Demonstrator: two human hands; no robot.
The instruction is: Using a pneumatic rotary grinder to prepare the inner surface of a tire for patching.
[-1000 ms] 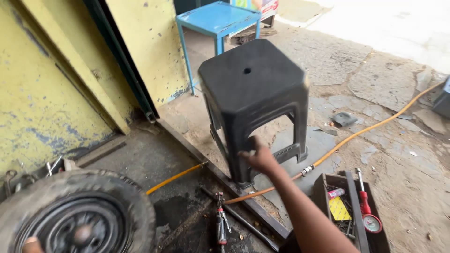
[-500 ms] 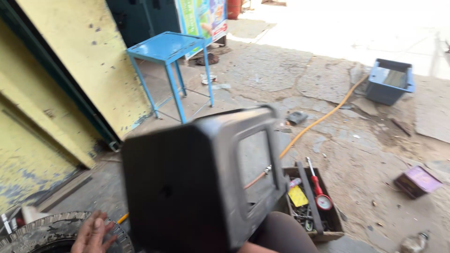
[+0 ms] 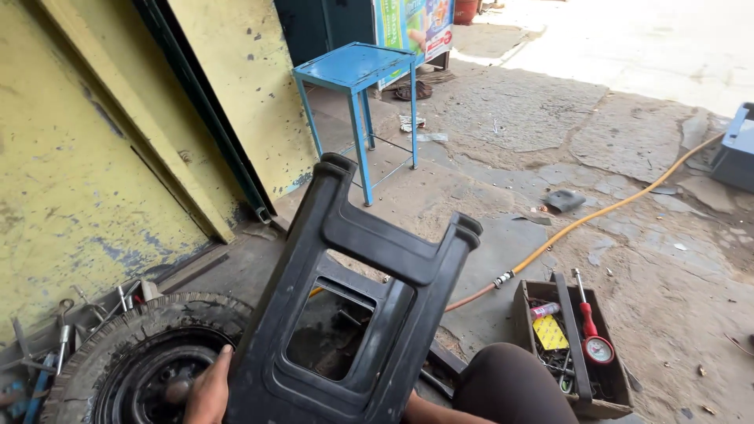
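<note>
A black plastic stool [image 3: 353,306] is tipped over toward me, its legs pointing up and away. My left hand [image 3: 208,391] grips its lower left edge at the bottom of the view. My right hand is hidden behind the stool's lower right edge; only the forearm [image 3: 424,410] shows there. Just left of the stool lies a tyre on a dark wheel rim [image 3: 133,361].
A blue metal table [image 3: 357,74] stands by the yellow wall [image 3: 86,157]. An orange air hose [image 3: 597,216] runs across the stone floor to a wooden tool box [image 3: 573,345] with a red-handled pressure gauge [image 3: 593,334]. Spanners [image 3: 63,326] lie at the left. My knee [image 3: 510,385] is beside the box.
The stool stood upright with my right hand on its leg; it has since been lifted, pulled toward me and tipped over. My left hand now holds its edge.
</note>
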